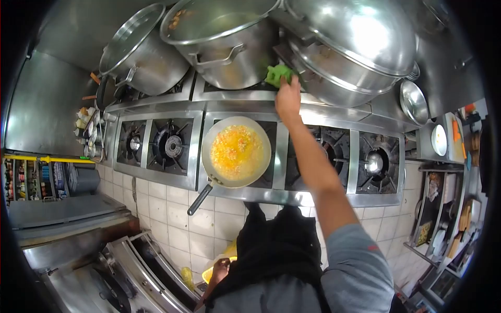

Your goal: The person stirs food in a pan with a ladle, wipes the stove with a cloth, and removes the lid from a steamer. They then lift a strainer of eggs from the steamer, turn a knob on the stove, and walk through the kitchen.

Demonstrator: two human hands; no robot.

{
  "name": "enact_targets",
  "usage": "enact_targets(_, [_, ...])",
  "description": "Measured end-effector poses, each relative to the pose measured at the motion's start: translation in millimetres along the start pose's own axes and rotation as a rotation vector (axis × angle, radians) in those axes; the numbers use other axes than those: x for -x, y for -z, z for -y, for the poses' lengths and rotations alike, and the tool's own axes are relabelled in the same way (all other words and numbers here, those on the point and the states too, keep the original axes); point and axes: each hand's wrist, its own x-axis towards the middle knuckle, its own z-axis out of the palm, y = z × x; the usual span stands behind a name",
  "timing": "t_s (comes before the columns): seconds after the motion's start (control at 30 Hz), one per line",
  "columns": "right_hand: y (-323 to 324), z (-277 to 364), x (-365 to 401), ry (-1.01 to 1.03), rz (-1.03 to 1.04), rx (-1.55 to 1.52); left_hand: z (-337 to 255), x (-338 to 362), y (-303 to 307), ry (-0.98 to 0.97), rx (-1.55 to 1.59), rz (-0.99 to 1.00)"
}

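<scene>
My right hand point(288, 96) reaches over the back ledge of the stove, its fingers on a green cloth point(279, 74) between the large pots. Low in the view my left hand point(221, 268) is beside a yellow container point(209, 274), its fingers curled at the rim and partly hidden by my body. A frying pan point(236, 152) sits on a front burner, holding a yellow and orange mixture with small chopped pieces. Its black handle point(200, 200) points down and left, and neither hand touches it.
Two open steel pots point(146, 68) point(229, 62) and a large lidded pot point(339, 78) line the back. Metal bowls point(414, 101) stand at the right. Uncovered burners point(173, 146) flank the pan. At the lower left is steel equipment point(138, 271), and shelves point(436, 219) are at the right.
</scene>
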Motion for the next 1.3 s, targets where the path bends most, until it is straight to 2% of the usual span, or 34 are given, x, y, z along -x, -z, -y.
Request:
enact_targets(0.03, [-9.0, -1.1, -9.3, 0.071, -0.008, 0.155, -2.0, 4.0, 4.8, 0.066, -0.012, 0.065])
enact_targets(0.07, [-14.9, -1.0, -10.3, 0.072, 0.011, 0.162, 9.7, -0.9, 3.5, -0.156, -0.059, 0.018])
enact_targets(0.1, [-16.6, -1.7, -7.2, 0.029, 0.135, 0.273, 23.4, -2.0, 5.6, -0.182, 0.048, -0.003])
enact_targets(0.13, [-15.9, -3.0, -4.0, -0.012, 0.251, 0.385, 33.9, -10.3, 14.8, -0.081, 0.12, 0.116])
enact_targets(0.17, [-10.5, -9.3, 14.6, -0.016, 0.261, 0.398, 53.8, -19.7, 19.9, 0.019, 0.195, 0.234])
enact_targets(0.23, [5.9, -39.4, 62.1, 0.044, 0.196, 0.309, 39.2, -13.1, 9.6, 0.043, 0.324, 0.201])
enact_targets(0.3, [-1.8, -124.2, 90.9, -0.131, 0.457, 0.406, 31.6, 4.4, -0.1, 0.077, 0.451, 0.155])
enact_targets(0.37, [26.0, -127.5, 96.1, -0.09, 0.331, 0.48, 40.1, 6.0, -15.7, 0.138, 0.628, 0.024])
enact_targets(0.4, [12.0, -137.6, 91.7, -0.131, 0.178, 0.432, 54.5, 9.2, -10.8, 0.107, 1.136, 0.266])
enact_targets(0.43, [-1.9, -146.7, 95.0, -0.186, 0.037, 0.385, 78.7, 17.3, -17.9, 0.124, 1.142, 0.249])
enact_targets(0.47, [-6.2, -120.0, 87.8, -0.343, 0.211, 0.438, 105.6, 21.2, -24.6, -0.167, 0.647, 0.228])
enact_targets(0.5, [-48.5, -129.3, 95.6, -0.242, 0.192, 0.55, 117.0, 21.2, -27.3, -0.442, 0.137, 0.21])
enact_targets(0.53, [-97.1, -135.9, 102.5, -0.193, 0.092, 0.562, 84.8, 39.1, -21.5, 0.016, 0.298, 0.169])
enact_targets(0.57, [-112.7, -121.0, 107.6, -0.044, -0.015, 0.409, 79.1, 41.8, -26.1, 0.024, 0.294, 0.179])
enact_targets(0.6, [-104.4, -100.2, 109.9, -0.089, 0.041, 0.153, 77.9, 47.7, -30.6, -0.134, 0.077, 0.046])
enact_targets(0.63, [-92.6, -98.1, 108.6, 0.01, 0.132, -0.138, 75.3, 57.3, -33.8, -0.292, -0.14, -0.081])
enact_targets(0.67, [-85.8, -104.5, 110.9, 0.126, 0.194, -0.197, 54.0, 61.7, -29.8, 0.103, 0.14, -0.018])
enact_targets(0.7, [-81.8, -105.8, 107.3, 0.254, 0.256, -0.265, 51.1, 51.5, -31.9, 0.104, 0.143, -0.016])
enact_targets(0.77, [-73.8, -112.1, 99.8, 0.111, 0.187, -0.195, 53.4, 44.9, -30.3, -0.284, -0.507, -0.04])
enact_targets(0.83, [-73.9, -114.6, 127.6, 0.115, 0.238, -0.221, 31.6, 35.4, -19.2, 0.11, -0.197, 0.173])
enact_targets(0.9, [-49.9, -87.7, 186.5, 0.133, 0.451, 0.14, 37.2, 32.4, -18.3, 0.103, 0.74, 0.148])
enact_targets(0.93, [-47.8, -93.8, 223.4, 0.251, 0.266, 0.112, 28.8, 23.5, -11.3, 0.368, 1.463, 0.326])
enact_targets(0.97, [-30.2, -86.3, 259.1, 0.232, 0.351, 0.142, 19.4, 17.2, -13.7, 0.362, 1.461, 0.338])
enact_targets(1.03, [-6.6, -84.8, 333.8, 0.405, 0.476, 0.198, 6.2, 16.8, -26.2, 0.234, 0.973, 0.179])
enact_targets(1.07, [16.0, -94.4, 350.9, 0.456, 0.49, 0.116, 5.7, 9.7, -33.1, 0.161, 0.536, 0.174])
enact_targets(1.1, [36.5, -101.6, 368.6, 0.514, 0.515, 0.012, -23.3, 6.4, -39.4, -0.008, -0.071, 0.101])
enact_targets(1.13, [53.3, -127.7, 378.9, 0.37, 0.611, -0.042, -33.8, 5.2, -48.3, 0.237, 0.274, 0.04])
enact_targets(1.17, [71.5, -152.7, 379.4, 0.352, 0.471, -0.004, -49.7, 5.2, -47.5, 0.212, 0.303, 0.037])
enact_targets(1.2, [97.8, -188.7, 388.8, 0.315, 0.339, 0.018, -47.3, -1.1, -45.5, 0.183, 0.174, 0.006])
enact_targets(1.23, [111.1, -266.3, 413.5, 0.009, 0.385, -0.117, -50.4, -3.9, -44.7, 0.305, 0.484, 0.018])
enact_targets(1.27, [143.1, -302.9, 410.6, -0.025, 0.277, -0.063, -71.9, -0.6, -34.6, 0.363, 0.494, 0.04])
enact_targets(1.3, [185.8, -322.7, 397.5, -0.097, 0.261, 0.006, -88.3, 2.5, -28.9, 0.359, 0.378, -0.002])
